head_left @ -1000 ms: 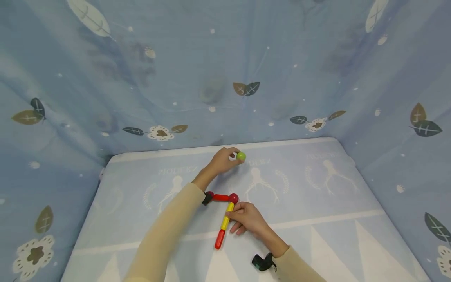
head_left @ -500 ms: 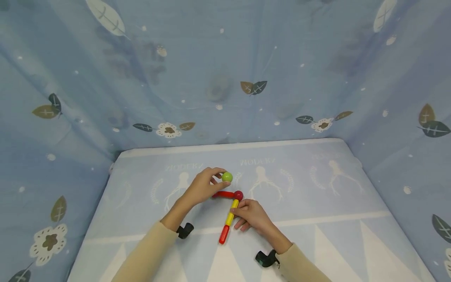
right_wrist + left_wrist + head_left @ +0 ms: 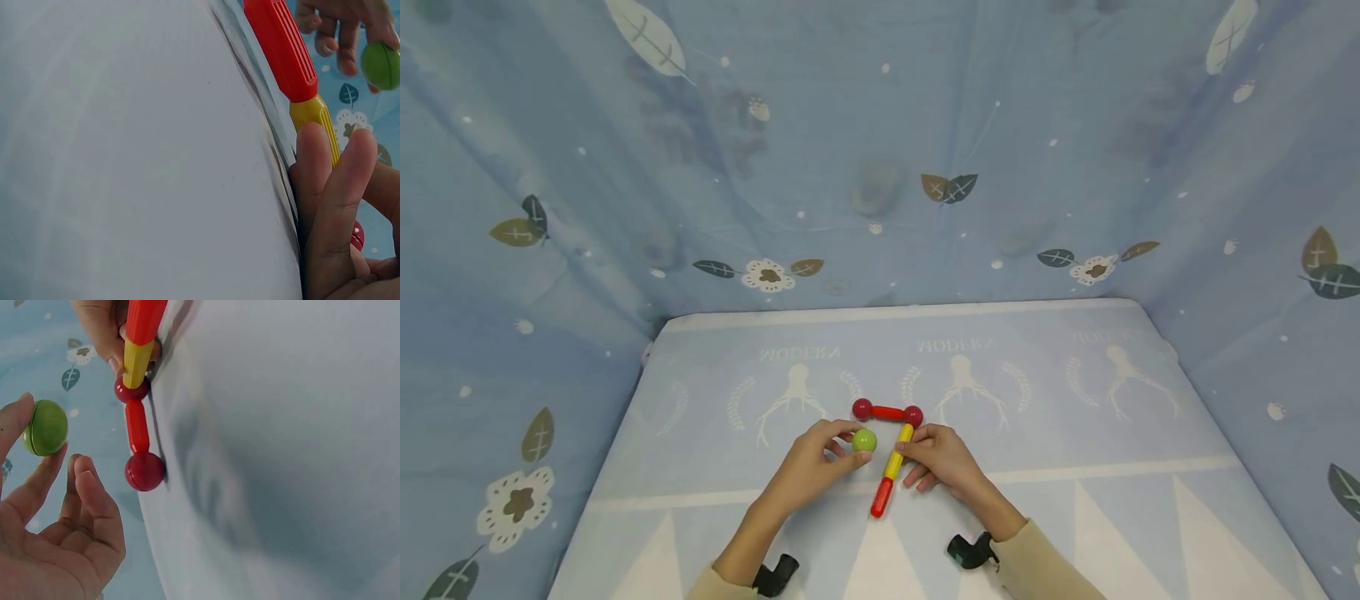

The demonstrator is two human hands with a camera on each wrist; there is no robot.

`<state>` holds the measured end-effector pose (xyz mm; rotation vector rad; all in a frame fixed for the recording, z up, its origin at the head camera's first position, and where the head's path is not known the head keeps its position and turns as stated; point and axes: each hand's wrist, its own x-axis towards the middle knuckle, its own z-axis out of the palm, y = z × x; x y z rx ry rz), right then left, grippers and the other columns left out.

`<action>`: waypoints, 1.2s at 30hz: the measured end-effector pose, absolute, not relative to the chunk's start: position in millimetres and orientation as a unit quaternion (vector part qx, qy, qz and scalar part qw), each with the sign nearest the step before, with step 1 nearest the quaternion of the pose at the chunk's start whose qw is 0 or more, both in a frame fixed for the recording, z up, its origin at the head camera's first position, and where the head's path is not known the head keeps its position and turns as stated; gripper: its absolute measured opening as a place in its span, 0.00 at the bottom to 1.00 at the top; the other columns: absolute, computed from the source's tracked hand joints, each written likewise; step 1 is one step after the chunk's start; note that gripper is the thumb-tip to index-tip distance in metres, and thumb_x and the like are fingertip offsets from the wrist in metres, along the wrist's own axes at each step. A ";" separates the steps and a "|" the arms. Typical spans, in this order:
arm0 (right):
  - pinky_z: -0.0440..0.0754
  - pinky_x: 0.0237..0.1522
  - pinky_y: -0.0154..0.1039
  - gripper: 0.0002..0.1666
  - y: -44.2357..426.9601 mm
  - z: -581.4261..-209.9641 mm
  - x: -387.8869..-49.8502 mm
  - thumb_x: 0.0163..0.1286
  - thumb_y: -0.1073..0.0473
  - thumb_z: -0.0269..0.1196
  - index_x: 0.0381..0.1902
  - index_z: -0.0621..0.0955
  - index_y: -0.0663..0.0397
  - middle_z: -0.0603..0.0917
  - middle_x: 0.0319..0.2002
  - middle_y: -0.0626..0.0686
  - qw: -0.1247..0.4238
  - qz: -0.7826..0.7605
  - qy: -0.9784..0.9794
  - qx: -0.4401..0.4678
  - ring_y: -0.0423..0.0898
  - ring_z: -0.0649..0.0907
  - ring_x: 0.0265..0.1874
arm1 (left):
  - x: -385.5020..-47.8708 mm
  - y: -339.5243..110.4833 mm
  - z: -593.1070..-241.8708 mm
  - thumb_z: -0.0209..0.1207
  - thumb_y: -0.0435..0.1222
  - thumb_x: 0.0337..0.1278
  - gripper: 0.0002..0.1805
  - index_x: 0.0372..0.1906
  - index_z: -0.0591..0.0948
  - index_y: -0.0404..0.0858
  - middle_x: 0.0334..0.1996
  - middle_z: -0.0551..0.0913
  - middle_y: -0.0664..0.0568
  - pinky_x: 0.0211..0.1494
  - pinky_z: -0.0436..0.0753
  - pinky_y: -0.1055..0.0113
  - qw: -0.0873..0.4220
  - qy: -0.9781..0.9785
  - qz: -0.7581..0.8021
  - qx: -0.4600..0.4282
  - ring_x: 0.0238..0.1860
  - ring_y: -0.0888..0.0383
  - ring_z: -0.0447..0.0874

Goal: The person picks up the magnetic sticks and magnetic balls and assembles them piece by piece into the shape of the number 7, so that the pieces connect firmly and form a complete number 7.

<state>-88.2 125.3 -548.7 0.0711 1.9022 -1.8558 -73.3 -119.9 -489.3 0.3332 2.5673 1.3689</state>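
Note:
Between thumb and fingers, my left hand pinches a green ball, held just left of a joined set of toy rods and balls. In that set, a yellow rod meets a red rod at its near end and a dark red ball at its far end. From that ball a shorter red rod runs left to a second dark red ball. My right hand pinches the yellow rod. In the left wrist view the green ball is apart from the set.
The table has a pale blue and white patterned cover. Blue patterned curtains hang behind it and on both sides. Black wrist cameras sit on both wrists.
With the green ball in its fingers, my left hand has come from the far part of the table toward me, to beside the yellow rod. My right hand keeps its hold.

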 end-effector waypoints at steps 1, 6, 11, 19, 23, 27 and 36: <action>0.81 0.17 0.37 0.23 125.5 -549.2 -88.1 0.69 0.55 0.68 0.45 0.73 0.69 0.87 0.33 0.59 0.240 -0.677 0.695 0.027 0.51 0.87 0.19 | -69.9 -121.8 -491.7 0.71 0.53 0.55 0.25 0.56 0.83 0.49 0.44 0.79 0.57 0.39 0.80 0.61 0.107 0.872 0.465 0.111 0.41 0.58 0.80; 0.81 0.17 0.37 0.22 126.4 -551.5 -88.4 0.69 0.55 0.68 0.44 0.73 0.69 0.87 0.32 0.59 0.238 -0.676 0.697 0.027 0.51 0.87 0.19 | -54.2 -130.2 -500.2 0.71 0.54 0.54 0.24 0.53 0.84 0.48 0.41 0.79 0.58 0.39 0.80 0.62 0.131 0.864 0.474 0.110 0.40 0.59 0.79; 0.80 0.17 0.37 0.22 127.0 -551.6 -88.9 0.69 0.55 0.68 0.45 0.73 0.69 0.87 0.32 0.58 0.238 -0.678 0.695 0.028 0.51 0.87 0.19 | -43.9 -138.3 -506.2 0.72 0.52 0.53 0.22 0.50 0.84 0.48 0.37 0.80 0.58 0.37 0.78 0.64 0.172 0.861 0.463 0.125 0.37 0.59 0.78; 0.81 0.17 0.37 0.23 127.1 -551.3 -89.6 0.68 0.55 0.68 0.44 0.73 0.69 0.87 0.31 0.58 0.239 -0.681 0.692 0.031 0.51 0.86 0.19 | -38.8 -145.3 -509.3 0.72 0.49 0.54 0.17 0.46 0.85 0.49 0.35 0.80 0.61 0.39 0.77 0.66 0.222 0.854 0.434 0.184 0.37 0.59 0.78; 0.80 0.17 0.37 0.23 126.3 -551.4 -89.5 0.68 0.55 0.69 0.44 0.73 0.69 0.87 0.31 0.58 0.241 -0.682 0.690 0.030 0.50 0.86 0.18 | -36.7 -144.6 -507.9 0.74 0.50 0.50 0.16 0.43 0.86 0.51 0.35 0.79 0.63 0.42 0.77 0.66 0.242 0.853 0.414 0.205 0.38 0.60 0.78; 0.80 0.17 0.36 0.23 125.4 -551.3 -89.4 0.68 0.55 0.69 0.45 0.73 0.69 0.87 0.31 0.59 0.240 -0.681 0.691 0.031 0.50 0.86 0.18 | -34.4 -141.7 -506.1 0.76 0.50 0.45 0.16 0.40 0.86 0.52 0.33 0.78 0.62 0.42 0.76 0.66 0.248 0.860 0.389 0.217 0.37 0.62 0.76; 0.80 0.17 0.36 0.23 125.4 -548.9 -89.3 0.68 0.55 0.68 0.45 0.73 0.68 0.87 0.32 0.59 0.245 -0.685 0.686 0.031 0.49 0.86 0.18 | -32.0 -132.6 -502.1 0.77 0.51 0.41 0.16 0.35 0.86 0.51 0.29 0.75 0.60 0.36 0.72 0.68 0.248 0.875 0.352 0.219 0.32 0.62 0.72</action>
